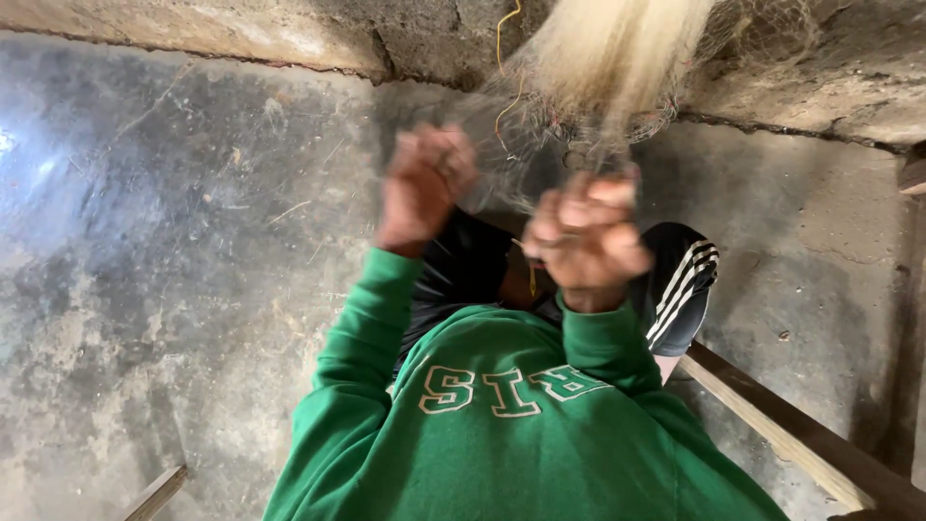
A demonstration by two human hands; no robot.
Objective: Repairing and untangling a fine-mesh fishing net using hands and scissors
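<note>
Two green sleeves [405, 386] nearest the camera, over black shorts with white stripes [680, 289]. Left hand [424, 188] and right hand [588, 241]: both blurred, raised close together, each grip clenched on fine pale fishing net [598, 68]. Net hangs in a bunch from above, just past the hands. Wooden plank [791, 434] at right. Beyond: grey concrete floor [174, 251], rough wall [289, 34].

Bare grey concrete floor [174, 289] with scattered straw bits and wooden planks [791, 434].
</note>
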